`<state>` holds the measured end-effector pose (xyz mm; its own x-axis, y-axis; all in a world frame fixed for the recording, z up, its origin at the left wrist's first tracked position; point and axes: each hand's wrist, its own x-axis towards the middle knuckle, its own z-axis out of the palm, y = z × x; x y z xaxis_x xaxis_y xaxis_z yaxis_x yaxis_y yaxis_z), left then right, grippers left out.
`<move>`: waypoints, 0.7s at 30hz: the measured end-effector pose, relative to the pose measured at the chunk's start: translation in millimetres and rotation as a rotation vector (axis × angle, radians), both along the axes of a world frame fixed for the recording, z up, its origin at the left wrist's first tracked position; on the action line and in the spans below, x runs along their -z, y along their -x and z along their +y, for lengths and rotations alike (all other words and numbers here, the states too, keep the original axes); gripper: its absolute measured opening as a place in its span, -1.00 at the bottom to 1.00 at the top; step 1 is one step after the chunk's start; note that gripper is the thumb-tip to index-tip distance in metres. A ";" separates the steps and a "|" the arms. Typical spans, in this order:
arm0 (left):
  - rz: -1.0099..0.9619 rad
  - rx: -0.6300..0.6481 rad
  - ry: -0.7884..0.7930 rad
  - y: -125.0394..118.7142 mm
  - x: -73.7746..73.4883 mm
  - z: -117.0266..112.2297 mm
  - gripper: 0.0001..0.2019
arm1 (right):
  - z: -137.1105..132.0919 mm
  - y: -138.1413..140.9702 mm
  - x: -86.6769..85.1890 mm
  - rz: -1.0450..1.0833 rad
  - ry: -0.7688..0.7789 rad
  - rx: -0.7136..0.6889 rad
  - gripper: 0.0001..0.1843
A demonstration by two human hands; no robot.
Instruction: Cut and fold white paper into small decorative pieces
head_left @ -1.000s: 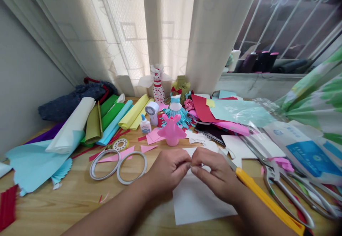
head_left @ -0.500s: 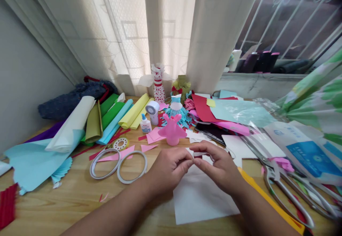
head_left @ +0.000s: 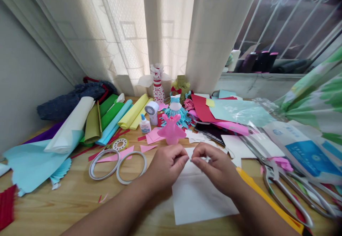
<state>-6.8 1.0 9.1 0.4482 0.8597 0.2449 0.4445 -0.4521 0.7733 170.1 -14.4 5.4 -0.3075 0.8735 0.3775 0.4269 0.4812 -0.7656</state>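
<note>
My left hand (head_left: 167, 166) and my right hand (head_left: 215, 166) meet fingertip to fingertip over a white sheet of paper (head_left: 199, 198) on the wooden table (head_left: 72, 207). Both hands pinch a small white paper piece (head_left: 190, 159) between thumbs and forefingers; most of it is hidden by the fingers. A pink paper dress figure (head_left: 171, 131) stands just beyond the hands. Two tape rings (head_left: 117, 163) lie to the left of my left hand. A yellow utility knife (head_left: 269, 202) lies along my right forearm.
Rolled coloured papers (head_left: 107, 120) lie at the back left, with a glue bottle (head_left: 145, 124) and a small white fan (head_left: 153, 112). Large scissors (head_left: 283, 189) and plastic packets (head_left: 307, 150) are at the right. Red and teal sheets (head_left: 227, 111) lie behind.
My right hand's fingers lifted and reached over the small piece half a second ago, and now both hands pinch it together again, slightly farther from me.
</note>
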 end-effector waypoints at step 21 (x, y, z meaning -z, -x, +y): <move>-0.066 0.059 0.004 -1.3 -2.9 -3.2 -0.83 | 4.0 -3.6 2.4 -0.011 -0.024 -0.033 -0.87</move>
<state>-5.5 -2.2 12.0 0.4811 0.8334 0.2721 0.3653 -0.4727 0.8019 173.8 -10.3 3.0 -0.3404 0.8536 0.3943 0.4186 0.5131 -0.7493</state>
